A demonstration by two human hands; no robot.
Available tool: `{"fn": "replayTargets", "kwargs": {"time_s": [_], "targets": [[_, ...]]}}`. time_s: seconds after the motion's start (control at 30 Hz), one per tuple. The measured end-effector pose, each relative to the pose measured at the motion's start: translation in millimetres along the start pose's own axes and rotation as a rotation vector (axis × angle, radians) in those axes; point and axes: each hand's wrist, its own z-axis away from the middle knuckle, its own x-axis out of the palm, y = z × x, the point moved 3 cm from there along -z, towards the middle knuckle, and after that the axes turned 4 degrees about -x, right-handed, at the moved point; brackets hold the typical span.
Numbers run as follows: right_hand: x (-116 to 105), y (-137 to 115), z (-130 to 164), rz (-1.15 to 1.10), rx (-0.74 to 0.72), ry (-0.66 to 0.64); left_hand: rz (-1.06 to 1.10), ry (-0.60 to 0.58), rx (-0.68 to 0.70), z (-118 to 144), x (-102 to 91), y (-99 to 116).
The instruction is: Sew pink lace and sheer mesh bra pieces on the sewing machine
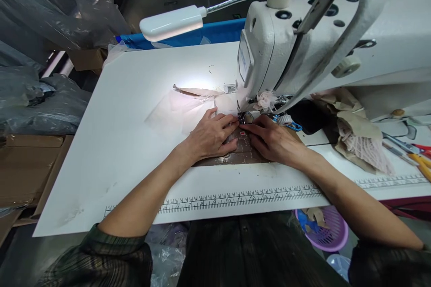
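My left hand (210, 136) lies flat on a thin pale pink fabric piece (183, 107) just left of the presser foot (247, 118) of a white sewing machine (303, 45). My right hand (272, 141) rests opposite it, fingertips pressing the fabric edge right in front of the foot. Both hands press down on the cloth; neither lifts it. Under the hands lies a dark brown plate (235, 157) set in the white table (134, 143). The needle itself is hidden behind the foot and fingers.
A white gooseneck lamp (171, 22) lights the cloth. A printed ruler (242, 197) runs along the table's front edge. Beige and pink lace scraps (360, 139), scissors (419, 154) and blue clippers (291, 123) lie at right. A purple basket (328, 231) sits below; cardboard boxes (20, 170) stand left.
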Motion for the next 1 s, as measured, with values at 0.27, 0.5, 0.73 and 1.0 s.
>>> {"fn": "replayTargets", "kwargs": {"time_s": [0.27,0.5,0.73,1.0], "targets": [[-14,22,-6,-0.447,0.140,-0.025,0.000,-0.033,0.006,-3,2.5,-7],[-13,29,-3,-0.522,0.210,0.085,0.044,-0.012,-0.016,-2,2.4,-9],[-6,33,4,-0.694,0.285,0.117,0.065,-0.031,-0.042,-2,5.3,-13],[1,46,1,-1.200,0.541,0.231,0.028,-0.134,-0.180,5,-1.4,-10]]}}
